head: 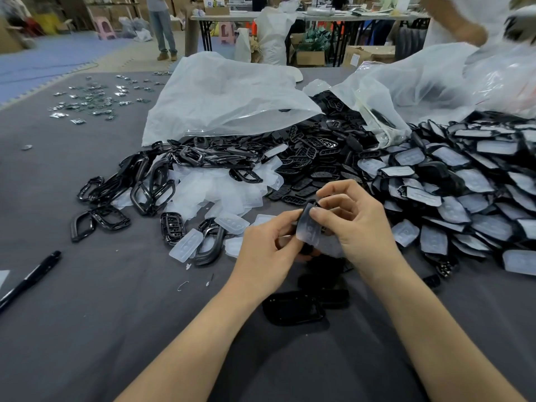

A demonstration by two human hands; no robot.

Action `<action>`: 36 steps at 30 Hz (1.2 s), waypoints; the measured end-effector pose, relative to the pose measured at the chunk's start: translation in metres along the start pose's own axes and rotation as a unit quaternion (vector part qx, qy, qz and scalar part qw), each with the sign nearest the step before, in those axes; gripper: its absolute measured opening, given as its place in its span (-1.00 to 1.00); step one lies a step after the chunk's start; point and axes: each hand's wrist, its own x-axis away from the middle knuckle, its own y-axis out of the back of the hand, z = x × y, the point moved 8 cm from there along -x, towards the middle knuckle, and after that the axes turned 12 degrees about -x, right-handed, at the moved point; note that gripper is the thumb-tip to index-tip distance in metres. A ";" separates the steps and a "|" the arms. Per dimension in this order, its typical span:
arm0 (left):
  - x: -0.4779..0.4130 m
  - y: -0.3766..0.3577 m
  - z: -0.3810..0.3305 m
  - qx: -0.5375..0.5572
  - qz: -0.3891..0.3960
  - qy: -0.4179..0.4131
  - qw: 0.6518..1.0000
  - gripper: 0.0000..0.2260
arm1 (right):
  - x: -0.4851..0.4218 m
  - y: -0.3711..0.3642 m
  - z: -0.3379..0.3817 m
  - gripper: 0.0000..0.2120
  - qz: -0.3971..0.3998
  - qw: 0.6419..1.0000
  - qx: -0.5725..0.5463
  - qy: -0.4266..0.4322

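Left grip (pixel 268 246) and right grip (pixel 355 224) together, fingers curled.

Even indoor light, soft shadows under forearms, wide-angle bending at edges, blurred top-right corner

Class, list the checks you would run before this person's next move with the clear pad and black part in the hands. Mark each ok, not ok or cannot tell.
1. Grip: left hand and right hand both pinch the translucent pad: ok.
2. Black shell held behind the pad: ok.
3. Pad lined up with the shell: cannot tell, fingers cover the edges.
4. Loose translucent pads close ahead: ok.
5. Black frames close by, left of them: ok.
6. Pen lies well apart from the hands: ok.
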 end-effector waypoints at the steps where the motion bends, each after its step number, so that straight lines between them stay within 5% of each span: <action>1: 0.000 -0.001 0.000 0.011 0.006 0.002 1.000 -0.79 | -0.001 0.000 -0.001 -0.75 0.004 1.000 -0.008 -0.010; 15: 0.002 -0.011 0.002 0.067 0.053 0.035 0.996 -0.76 | -0.001 0.004 -0.016 -0.82 0.042 0.990 -0.069 -0.118; 27: 0.004 -0.009 -0.001 0.134 0.066 0.050 0.988 -0.67 | -0.004 0.000 -0.009 -0.80 0.031 0.998 0.022 -0.040; 36: 0.002 -0.009 0.003 0.081 0.050 0.048 0.994 -0.68 | -0.004 0.001 -0.009 -0.87 0.023 0.999 0.010 -0.032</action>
